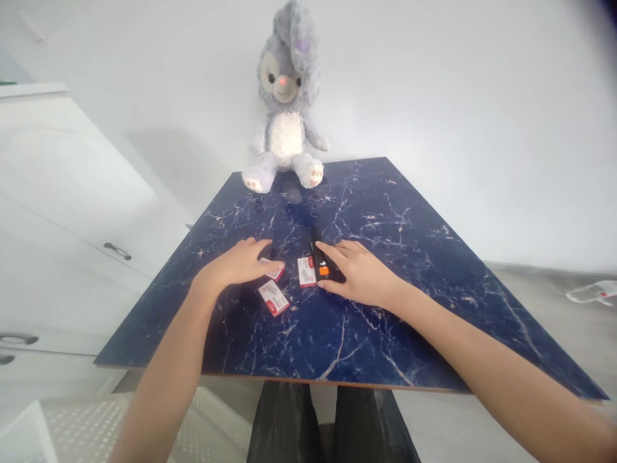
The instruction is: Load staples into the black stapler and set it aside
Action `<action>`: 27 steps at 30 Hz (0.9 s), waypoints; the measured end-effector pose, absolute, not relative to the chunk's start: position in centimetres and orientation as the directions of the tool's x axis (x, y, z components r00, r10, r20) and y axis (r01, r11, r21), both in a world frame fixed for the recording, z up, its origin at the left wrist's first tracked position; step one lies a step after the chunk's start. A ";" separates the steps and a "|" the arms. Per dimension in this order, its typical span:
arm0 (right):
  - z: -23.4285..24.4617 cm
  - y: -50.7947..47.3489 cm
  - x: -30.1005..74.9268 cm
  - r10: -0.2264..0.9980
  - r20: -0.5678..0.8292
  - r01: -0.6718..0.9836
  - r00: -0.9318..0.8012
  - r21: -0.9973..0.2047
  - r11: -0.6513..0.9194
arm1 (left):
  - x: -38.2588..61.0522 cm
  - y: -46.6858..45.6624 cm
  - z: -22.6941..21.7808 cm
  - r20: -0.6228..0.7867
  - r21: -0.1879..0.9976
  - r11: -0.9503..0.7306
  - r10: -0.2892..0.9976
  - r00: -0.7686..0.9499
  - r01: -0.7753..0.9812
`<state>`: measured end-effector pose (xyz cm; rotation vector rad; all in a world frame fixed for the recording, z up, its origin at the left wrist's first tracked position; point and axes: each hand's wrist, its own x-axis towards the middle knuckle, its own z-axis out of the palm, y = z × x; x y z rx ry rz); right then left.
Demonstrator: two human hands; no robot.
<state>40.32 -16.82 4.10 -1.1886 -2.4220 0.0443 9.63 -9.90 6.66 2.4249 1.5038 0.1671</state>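
The head view showed the left hand (pixel 241 260) with thumb and forefinger wide apart, the thumb lying over a partly covered red-and-white box (pixel 276 271). Just below sat a tilted box (pixel 274 298), and to the right an upright-lying box (pixel 306 272), close against a black tool (pixel 324 271) with an orange patch. The right hand (pixel 359 267) spread over that tool; whether it gripped, I couldn't tell. The little boxes looked like light, stiff card, easily dented, best pinched by opposite edges. The tool seemed hard, smooth and probably weightier, so I'd have wrapped fingers round its body.

As for the room, a white cabinet (pixel 62 167) stood at the left. The dark blue, white-veined table (pixel 409 347) looked glossy, perhaps slippery. A grey plush toy (pixel 288 135) sat at its far edge, and a clear plastic item (pixel 592 293) lay on the pale floor (pixel 544 289) at right.
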 end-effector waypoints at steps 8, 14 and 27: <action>3.7 -16.7 40.1 0.767 0.364 0.742 -0.528 -0.243 0.625 | 13.0 -11.7 7.3 0.001 0.387 -0.545 0.807 0.591 0.744; 3.7 -16.7 40.2 0.763 0.365 0.730 -0.534 -0.257 0.633 | 15.4 -13.2 7.4 0.048 0.472 -0.628 0.719 0.693 0.619; 3.6 -16.4 40.5 0.765 0.357 0.710 -0.535 -0.300 0.637 | 16.2 -13.1 5.9 0.039 0.507 -0.576 0.759 0.650 0.642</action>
